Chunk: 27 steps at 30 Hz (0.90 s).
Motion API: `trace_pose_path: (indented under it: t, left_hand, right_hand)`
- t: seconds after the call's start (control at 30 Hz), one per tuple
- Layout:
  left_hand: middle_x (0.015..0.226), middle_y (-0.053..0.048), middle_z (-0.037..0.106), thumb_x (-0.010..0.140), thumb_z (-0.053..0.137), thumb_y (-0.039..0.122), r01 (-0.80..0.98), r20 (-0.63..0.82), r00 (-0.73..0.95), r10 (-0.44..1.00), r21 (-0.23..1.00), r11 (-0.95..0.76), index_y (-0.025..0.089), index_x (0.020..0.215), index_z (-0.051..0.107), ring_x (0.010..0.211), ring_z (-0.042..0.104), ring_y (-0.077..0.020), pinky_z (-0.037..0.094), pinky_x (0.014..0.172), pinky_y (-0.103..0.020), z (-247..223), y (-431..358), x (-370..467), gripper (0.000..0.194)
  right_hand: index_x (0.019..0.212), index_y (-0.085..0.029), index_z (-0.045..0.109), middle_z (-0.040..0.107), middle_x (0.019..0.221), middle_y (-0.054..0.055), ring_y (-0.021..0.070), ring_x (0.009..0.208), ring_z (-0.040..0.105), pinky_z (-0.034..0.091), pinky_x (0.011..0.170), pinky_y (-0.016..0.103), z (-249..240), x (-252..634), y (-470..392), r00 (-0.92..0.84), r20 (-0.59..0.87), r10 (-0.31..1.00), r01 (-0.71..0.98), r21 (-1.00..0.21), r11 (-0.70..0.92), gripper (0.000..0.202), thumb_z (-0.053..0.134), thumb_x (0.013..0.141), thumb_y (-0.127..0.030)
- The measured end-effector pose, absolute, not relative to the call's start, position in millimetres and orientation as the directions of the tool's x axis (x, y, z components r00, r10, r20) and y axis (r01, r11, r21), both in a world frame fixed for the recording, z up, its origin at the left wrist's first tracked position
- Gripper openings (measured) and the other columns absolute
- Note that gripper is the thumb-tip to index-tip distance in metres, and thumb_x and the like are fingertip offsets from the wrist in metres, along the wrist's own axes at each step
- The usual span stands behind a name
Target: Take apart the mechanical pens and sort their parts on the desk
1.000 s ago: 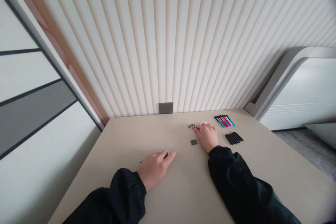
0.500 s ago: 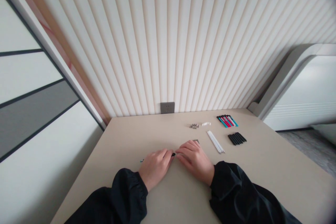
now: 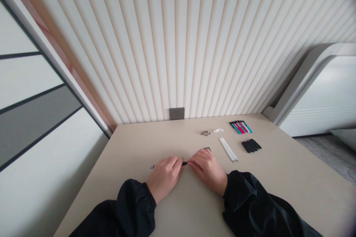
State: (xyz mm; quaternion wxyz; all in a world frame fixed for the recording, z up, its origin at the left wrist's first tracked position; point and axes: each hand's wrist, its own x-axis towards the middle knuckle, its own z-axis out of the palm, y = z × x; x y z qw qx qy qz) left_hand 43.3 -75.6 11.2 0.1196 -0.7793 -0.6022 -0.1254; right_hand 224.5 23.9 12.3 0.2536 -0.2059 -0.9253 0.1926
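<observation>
My left hand (image 3: pixel 164 174) is closed around a slim pen (image 3: pixel 184 163), lying crosswise just above the table. The pen's black front end shows past my thumb and forefinger, and its other end pokes out on the left of the hand. My right hand (image 3: pixel 207 168) pinches at the pen's front tip; the fingers cover whatever small part is there. Just beyond my right knuckles lie small grey parts (image 3: pixel 207 149), partly hidden by the hand.
To the right are white refills (image 3: pixel 228 150), black barrels (image 3: pixel 251 146) and pen pieces in teal, red and black (image 3: pixel 240 127). Farther back sit metal cone tips (image 3: pixel 205 133) and little white pieces (image 3: pixel 218 130). A socket (image 3: pixel 177 113) is on the ribbed wall behind the table (image 3: pixel 133 144).
The right fingertips have shifted slightly right, so more of the pen's black front end shows. At the left, a bit more of its back end is visible.
</observation>
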Motion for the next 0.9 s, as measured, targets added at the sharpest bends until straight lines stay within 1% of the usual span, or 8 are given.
trace_pose_path:
  t: [0.1, 0.23, 0.4, 0.57, 0.63, 0.73, 0.8, 0.9]
  left_hand:
    - [0.086, -0.006, 0.06, 0.093, 0.043, 0.011, 0.956, 0.36, 0.288, 0.888, -0.054, -0.288, 0.014, 0.113, 0.056, 0.081, 0.06, -0.0204, 0.049, 0.074, -0.036, 11.8, -75.7, 41.9, 0.024]
    - [0.087, -0.006, 0.06, 0.093, 0.043, 0.01, 0.934, 0.343, 0.35, 0.871, -0.058, -0.352, 0.016, 0.111, 0.058, 0.081, 0.059, -0.0196, 0.05, 0.073, -0.035, 14.4, -77.1, 41.1, 0.024]
    - [0.087, -0.007, 0.061, 0.094, 0.04, 0.011, 0.931, 0.41, 0.346, 0.844, -0.041, -0.362, 0.014, 0.11, 0.058, 0.079, 0.06, -0.0183, 0.051, 0.074, -0.034, 17.9, -78.8, 42.1, 0.024]
    - [0.086, -0.006, 0.061, 0.094, 0.043, 0.011, 0.922, 0.413, 0.37, 0.832, -0.054, -0.383, 0.014, 0.108, 0.059, 0.079, 0.06, -0.0178, 0.05, 0.075, -0.032, 21.4, -81.4, 42.5, 0.021]
    - [0.085, -0.006, 0.061, 0.094, 0.046, 0.013, 0.934, 0.418, 0.346, 0.84, -0.064, -0.353, 0.013, 0.107, 0.058, 0.078, 0.059, -0.018, 0.05, 0.074, -0.032, 22.5, -84.1, 39.1, 0.018]
    - [0.079, -0.003, 0.059, 0.094, 0.048, 0.019, 0.961, 0.439, 0.272, 0.856, -0.079, -0.264, 0.016, 0.101, 0.059, 0.075, 0.059, -0.0182, 0.049, 0.069, -0.032, 22.7, -89.8, 30.8, 0.013]
    - [0.076, -0.001, 0.056, 0.094, 0.048, 0.022, 0.969, 0.435, 0.243, 0.867, -0.078, -0.233, 0.018, 0.095, 0.059, 0.069, 0.058, -0.0158, 0.046, 0.063, -0.028, 22.0, -93.2, 26.0, 0.012]
    - [0.074, 0.0, 0.054, 0.095, 0.047, 0.025, 0.965, 0.428, 0.263, 0.865, -0.107, -0.24, 0.019, 0.094, 0.058, 0.064, 0.057, -0.0127, 0.042, 0.056, -0.024, 20.9, -94.7, 22.9, 0.012]
  right_hand:
    - [0.094, -0.021, 0.065, 0.068, 0.088, 0.004, 0.0162, 0.085, 0.057, 0.039, 0.08, 0.031, 19.1, 227.3, 23.5, -0.796, 0.385, 0.467, 0.264, -0.473, 0.841, 0.02, 0.047, 0.095, -0.029]
    - [0.103, -0.022, 0.064, 0.068, 0.091, 0.004, 0.0166, 0.087, 0.057, 0.038, 0.081, 0.032, 23.3, 228.6, 21.2, -0.813, 0.372, 0.447, 0.237, -0.49, 0.839, 0.022, 0.044, 0.096, -0.029]
    - [0.09, -0.021, 0.065, 0.066, 0.081, 0.005, 0.017, 0.082, 0.055, 0.038, 0.079, 0.032, 20.2, 226.7, 19.4, -0.816, 0.347, 0.462, 0.254, -0.503, 0.826, 0.031, 0.038, 0.098, -0.034]
    - [0.083, -0.02, 0.063, 0.063, 0.076, 0.004, 0.017, 0.078, 0.053, 0.037, 0.076, 0.033, 17.3, 225.9, 18.5, -0.829, 0.347, 0.438, 0.23, -0.503, 0.833, 0.033, 0.038, 0.098, -0.035]
    - [0.082, -0.02, 0.063, 0.063, 0.076, 0.004, 0.0173, 0.077, 0.052, 0.037, 0.076, 0.033, 15.4, 225.9, 18.8, -0.814, 0.359, 0.456, 0.239, -0.509, 0.827, 0.033, 0.038, 0.098, -0.035]
    - [0.089, -0.021, 0.063, 0.064, 0.08, 0.005, 0.0183, 0.08, 0.054, 0.038, 0.077, 0.033, 11.9, 225.7, 19.6, -0.803, 0.364, 0.473, 0.219, -0.558, 0.8, 0.029, 0.039, 0.098, -0.033]
    - [0.093, -0.021, 0.063, 0.064, 0.084, 0.005, 0.0189, 0.082, 0.055, 0.04, 0.075, 0.033, 10.2, 225.2, 19.5, -0.801, 0.362, 0.478, 0.19, -0.603, 0.775, 0.027, 0.039, 0.097, -0.033]
    - [0.093, -0.02, 0.062, 0.064, 0.084, 0.006, 0.0185, 0.08, 0.055, 0.042, 0.074, 0.033, 9.3, 225.0, 17.9, -0.796, 0.357, 0.489, 0.163, -0.652, 0.741, 0.028, 0.038, 0.098, -0.034]
